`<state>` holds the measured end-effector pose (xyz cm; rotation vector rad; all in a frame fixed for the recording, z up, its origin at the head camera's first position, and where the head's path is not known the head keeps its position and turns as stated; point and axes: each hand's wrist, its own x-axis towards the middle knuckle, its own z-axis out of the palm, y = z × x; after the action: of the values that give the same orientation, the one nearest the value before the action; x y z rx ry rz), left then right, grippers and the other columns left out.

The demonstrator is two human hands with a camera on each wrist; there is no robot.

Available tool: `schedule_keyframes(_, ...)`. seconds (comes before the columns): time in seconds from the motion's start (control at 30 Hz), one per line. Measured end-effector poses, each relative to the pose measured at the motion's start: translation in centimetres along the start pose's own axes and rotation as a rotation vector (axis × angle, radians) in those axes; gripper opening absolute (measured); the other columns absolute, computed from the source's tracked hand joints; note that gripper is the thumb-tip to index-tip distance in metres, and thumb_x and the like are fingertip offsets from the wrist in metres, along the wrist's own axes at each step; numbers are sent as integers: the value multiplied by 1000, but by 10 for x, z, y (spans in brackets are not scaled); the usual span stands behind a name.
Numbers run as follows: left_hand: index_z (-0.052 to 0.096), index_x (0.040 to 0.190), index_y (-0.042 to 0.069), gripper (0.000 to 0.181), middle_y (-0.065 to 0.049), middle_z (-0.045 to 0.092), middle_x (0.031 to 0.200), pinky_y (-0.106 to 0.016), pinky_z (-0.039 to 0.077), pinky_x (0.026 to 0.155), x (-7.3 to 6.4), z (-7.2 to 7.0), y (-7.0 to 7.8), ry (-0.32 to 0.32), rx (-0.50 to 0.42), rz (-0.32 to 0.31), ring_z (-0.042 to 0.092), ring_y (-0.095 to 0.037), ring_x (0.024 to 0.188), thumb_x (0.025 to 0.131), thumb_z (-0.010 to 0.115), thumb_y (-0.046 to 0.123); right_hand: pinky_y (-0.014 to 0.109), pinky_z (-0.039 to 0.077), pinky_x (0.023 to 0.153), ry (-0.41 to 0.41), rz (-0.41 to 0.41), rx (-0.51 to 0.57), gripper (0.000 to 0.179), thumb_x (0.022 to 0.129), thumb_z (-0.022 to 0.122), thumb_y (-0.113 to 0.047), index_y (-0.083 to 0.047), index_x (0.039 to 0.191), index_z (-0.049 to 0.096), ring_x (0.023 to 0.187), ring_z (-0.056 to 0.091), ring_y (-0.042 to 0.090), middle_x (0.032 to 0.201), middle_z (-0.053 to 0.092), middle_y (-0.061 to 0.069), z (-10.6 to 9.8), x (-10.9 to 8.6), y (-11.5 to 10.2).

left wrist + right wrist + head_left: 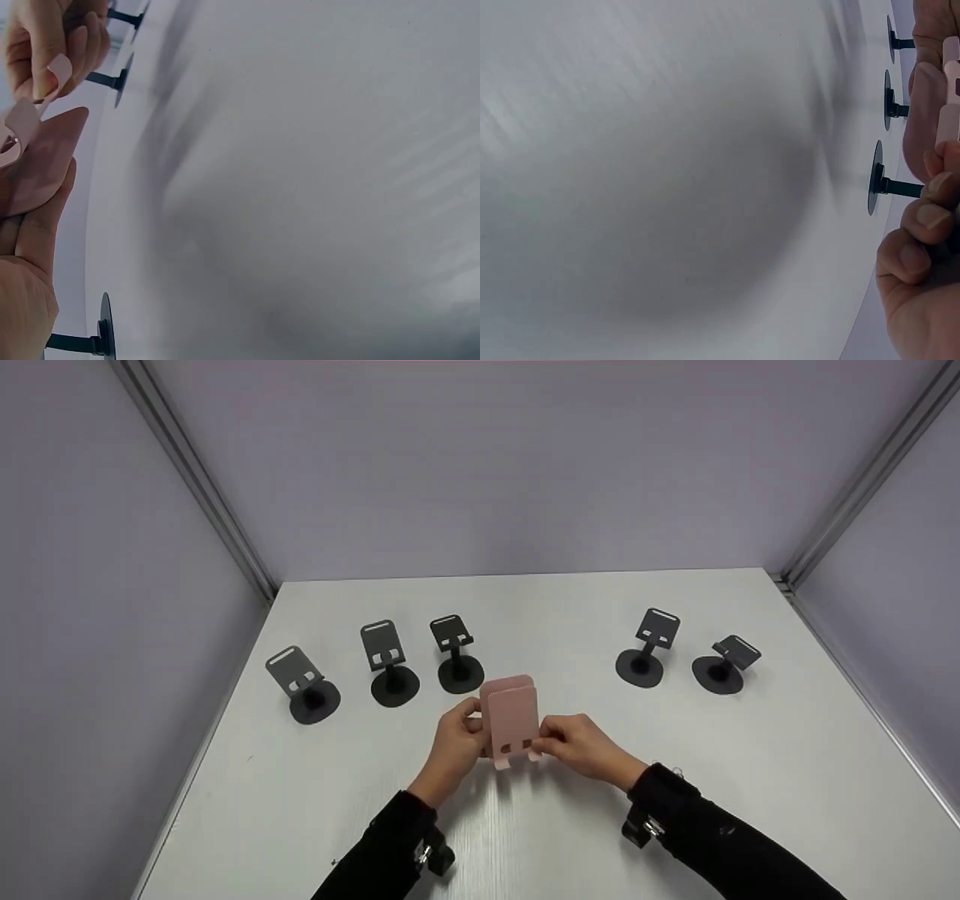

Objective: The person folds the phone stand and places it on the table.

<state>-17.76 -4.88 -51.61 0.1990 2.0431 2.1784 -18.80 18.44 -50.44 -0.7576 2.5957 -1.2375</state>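
A pink phone stand (514, 716) is held above the middle of the table, its folded panels facing me and its two small hooks at the bottom. My left hand (456, 744) grips it from the left side, with some fingers hidden behind it. At the lower right edge, by one hook, my right hand (586, 747) pinches the stand. In the left wrist view the pink base plate (46, 161) rests against the left fingers. From the right wrist view, the right fingers (930, 217) are curled close to a hook.
On the white table (360, 802), dark phone stands stand at the left (292, 669), beside it (382, 645) and near the centre (450, 631). Two more dark stands, one upright (660, 628) and one tilted (737, 652), are at the right. Pale walls (525, 472) enclose the table.
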Motion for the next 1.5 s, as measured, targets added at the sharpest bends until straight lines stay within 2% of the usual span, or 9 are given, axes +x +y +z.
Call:
schedule_keyframes(0.23,59,116,-4,28,-17,76,88,-30,59,60,-1,2,-4,4,-9,-68,70,-17,69,90,58,-10,20,41,59,-67,45,8,15,94,73,-16,-10,81,69,67,51,5,76,68,1,-4,-3,0)
schedule_keyframes(0.33,60,115,-4,29,-16,75,85,-31,59,59,-2,6,-4,2,-10,-114,70,-16,67,87,60,-9,20,40,60,-84,55,-17,21,97,70,-23,-8,83,72,66,50,5,73,65,-3,-9,-3,2)
schedule_keyframes(0.5,61,114,-3,31,-16,75,83,-32,60,59,-7,12,-5,-8,23,-183,70,-16,64,83,63,-5,24,40,59,-8,91,-53,38,102,63,-37,-5,85,73,61,48,8,64,53,-10,-26,-3,9)
schedule_keyframes(0.67,62,111,-2,29,-11,75,83,-28,57,57,-12,23,-6,-39,57,-244,69,-14,63,82,65,-4,26,40,59,81,126,-57,39,104,60,-37,-5,86,75,61,50,11,59,51,-8,-44,-3,16)
schedule_keyframes(0.83,62,109,-1,29,-8,73,79,-24,52,54,-16,37,-11,-75,88,-275,65,-11,62,80,67,-3,26,40,58,131,142,-71,40,104,60,-38,-5,84,74,60,50,12,58,51,-7,-55,-6,23)
schedule_keyframes(1.07,63,108,-1,27,-7,73,81,-22,49,55,-21,54,-15,-96,141,-296,63,-10,64,81,67,-1,26,40,56,149,159,-88,40,104,60,-37,-6,85,74,58,50,11,60,52,-6,-60,-7,29)
schedule_keyframes(1.2,64,112,-3,29,-8,73,86,-23,51,59,-22,61,-13,-96,156,-305,65,-11,69,84,70,3,26,40,56,164,166,-95,38,104,60,-36,-6,86,75,57,50,10,59,53,-6,-63,-8,30)
schedule_keyframes(1.27,66,114,-4,31,-7,72,86,-23,52,59,-23,64,-10,-93,192,-307,64,-11,69,85,70,5,26,40,55,168,163,-98,38,104,60,-35,-5,86,75,57,50,10,59,53,-6,-65,-9,31)
schedule_keyframes(1.5,68,121,-5,33,-15,70,65,-35,59,50,-25,71,-2,-136,335,-352,69,-23,51,91,63,6,26,39,56,190,166,-92,36,105,60,-34,-7,85,75,59,50,11,60,54,-5,-69,-12,34)
